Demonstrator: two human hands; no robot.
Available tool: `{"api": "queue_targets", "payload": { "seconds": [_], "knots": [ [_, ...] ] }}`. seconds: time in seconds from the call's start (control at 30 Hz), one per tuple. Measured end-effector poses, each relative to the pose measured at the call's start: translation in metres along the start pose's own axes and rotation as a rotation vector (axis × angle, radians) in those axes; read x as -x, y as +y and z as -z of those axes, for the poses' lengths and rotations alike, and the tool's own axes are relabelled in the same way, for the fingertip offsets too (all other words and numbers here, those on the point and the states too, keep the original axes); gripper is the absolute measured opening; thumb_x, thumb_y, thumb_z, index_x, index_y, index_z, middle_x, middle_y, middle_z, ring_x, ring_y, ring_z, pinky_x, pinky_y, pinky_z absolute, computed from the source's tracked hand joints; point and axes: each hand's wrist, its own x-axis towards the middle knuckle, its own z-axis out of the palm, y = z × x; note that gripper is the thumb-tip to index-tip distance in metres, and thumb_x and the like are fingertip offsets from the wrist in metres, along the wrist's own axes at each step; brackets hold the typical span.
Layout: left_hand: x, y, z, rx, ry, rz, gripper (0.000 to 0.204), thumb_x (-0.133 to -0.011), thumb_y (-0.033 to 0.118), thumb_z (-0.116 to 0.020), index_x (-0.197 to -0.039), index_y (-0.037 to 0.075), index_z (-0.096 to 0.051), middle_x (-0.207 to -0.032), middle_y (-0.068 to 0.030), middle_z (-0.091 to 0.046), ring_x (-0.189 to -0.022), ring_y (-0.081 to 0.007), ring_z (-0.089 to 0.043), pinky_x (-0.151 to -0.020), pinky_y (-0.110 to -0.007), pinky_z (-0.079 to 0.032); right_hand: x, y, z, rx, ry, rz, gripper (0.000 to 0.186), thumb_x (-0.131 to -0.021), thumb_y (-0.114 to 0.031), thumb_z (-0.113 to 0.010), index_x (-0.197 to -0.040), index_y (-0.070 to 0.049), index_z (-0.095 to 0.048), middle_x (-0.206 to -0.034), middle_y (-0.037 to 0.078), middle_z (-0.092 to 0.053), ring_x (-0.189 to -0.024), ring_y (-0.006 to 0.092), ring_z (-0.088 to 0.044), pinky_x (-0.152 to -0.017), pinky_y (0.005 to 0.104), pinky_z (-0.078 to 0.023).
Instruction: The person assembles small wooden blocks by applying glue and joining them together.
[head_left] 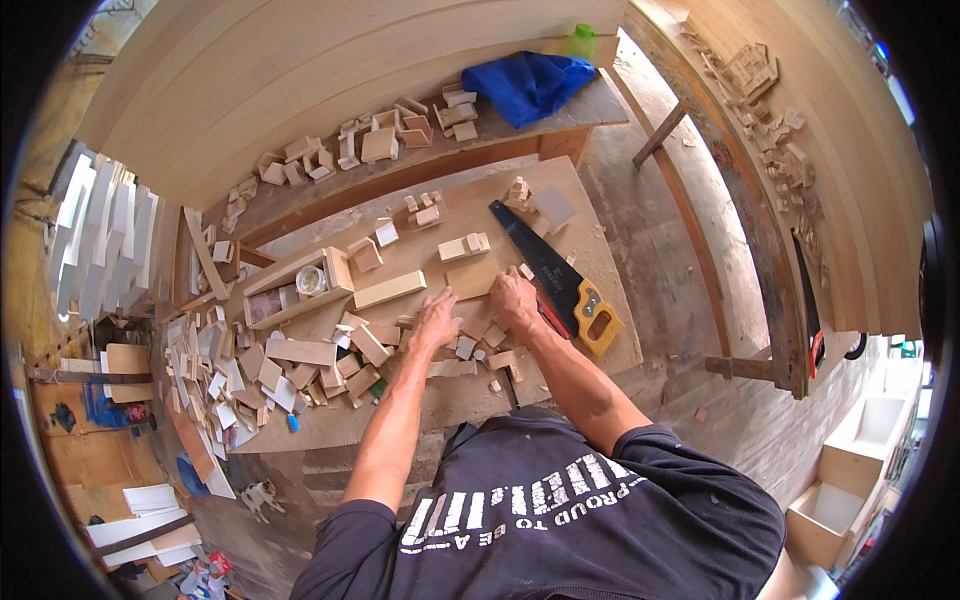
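Observation:
A small flat wooden piece (472, 279) lies on the worktable between my two hands. My left hand (436, 319) rests at its left edge, fingers stretched forward and fingertips touching or very near it. At its right end, my right hand (514, 302) has curled fingers closed on the corner; the palm side is hidden. A long wooden block (389, 289) sits just left of my left hand. Beyond the flat piece stands a small block assembly (464, 247). A handsaw (545, 265) with a yellow handle lies right of my right hand, blade pointing away.
Wood offcuts (300, 352) are heaped across the table's near left. An open wooden box (298, 289) holds a round container (311, 281). Several small wooden assemblies (380, 145) and a blue cloth (528, 88) occupy the back bench. A cat (262, 499) is on the floor, lower left.

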Motion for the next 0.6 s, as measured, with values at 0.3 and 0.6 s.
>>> {"api": "queue_targets", "payload": {
  "seconds": [0.3,0.6],
  "knots": [
    [-0.035,0.01,0.041,0.052,0.281,-0.077,0.036,-0.08,0.014,-0.076,-0.112,0.005,-0.063,-0.123,-0.0145,-0.059,-0.112,-0.0343,-0.057,-0.096,-0.046,-0.047,0.029,-0.006,0.031,-0.099,0.218,0.152,0.03,-0.085,-0.016,-0.066,-0.11,0.0,-0.062,-0.11,0.021,-0.059,-0.103,0.0399,-0.06,-0.09,0.0463,-0.05],
    [-0.104,0.014,0.055,-0.074,0.341,-0.525,0.046,-0.079,0.015,-0.077,-0.122,0.01,-0.059,-0.135,-0.0139,-0.051,-0.125,-0.0353,-0.051,-0.104,-0.045,-0.046,0.177,0.082,0.055,-0.259,0.456,-0.048,0.037,-0.086,-0.011,-0.071,-0.122,-0.003,-0.062,-0.109,0.017,-0.061,-0.091,0.0343,-0.064,-0.079,0.0408,-0.053]
  ]
}}
